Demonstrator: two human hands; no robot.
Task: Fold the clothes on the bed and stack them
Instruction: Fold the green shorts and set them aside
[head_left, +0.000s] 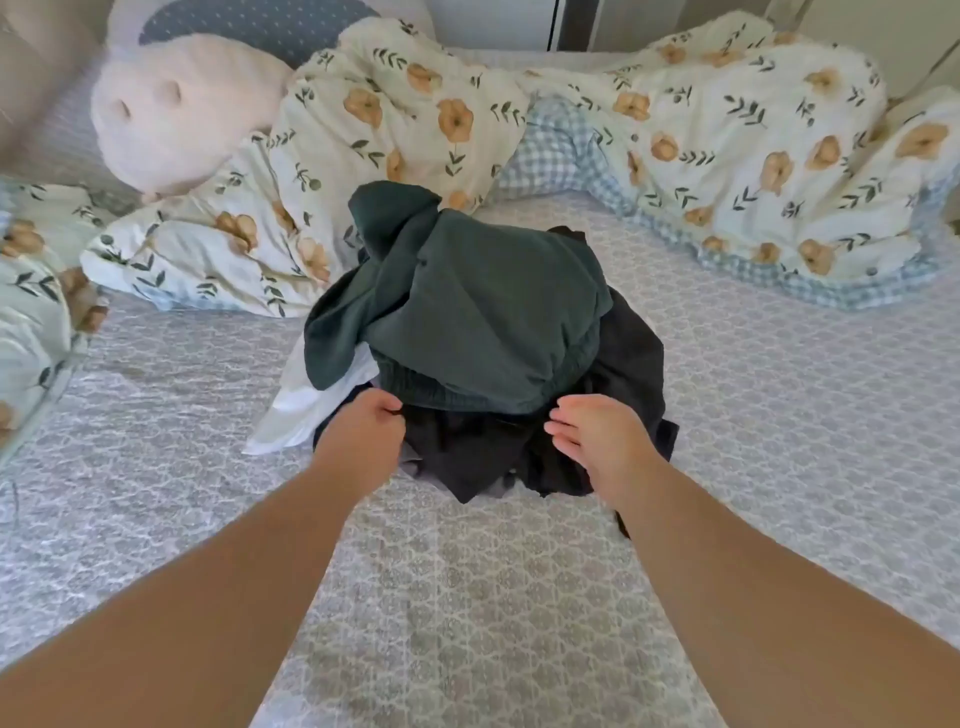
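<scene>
A heap of clothes lies in the middle of the bed (467, 597). On top is a dark green garment (483, 317) with an elastic waistband facing me. Under it lies a black garment (467, 452), and a white garment (301, 410) sticks out at the left. My left hand (363, 431) pinches the near left edge of the heap, where green waistband meets black cloth. My right hand (597, 431) is at the near right edge, fingers loosely bent and touching the black garment; whether it holds cloth is unclear.
A floral duvet (727, 145) with a blue checked underside is bunched along the far side. A pale plush pillow (176, 109) sits at the far left, with a floral pillow (36, 312) at the left edge. The grey patterned bedspread spreads around the heap.
</scene>
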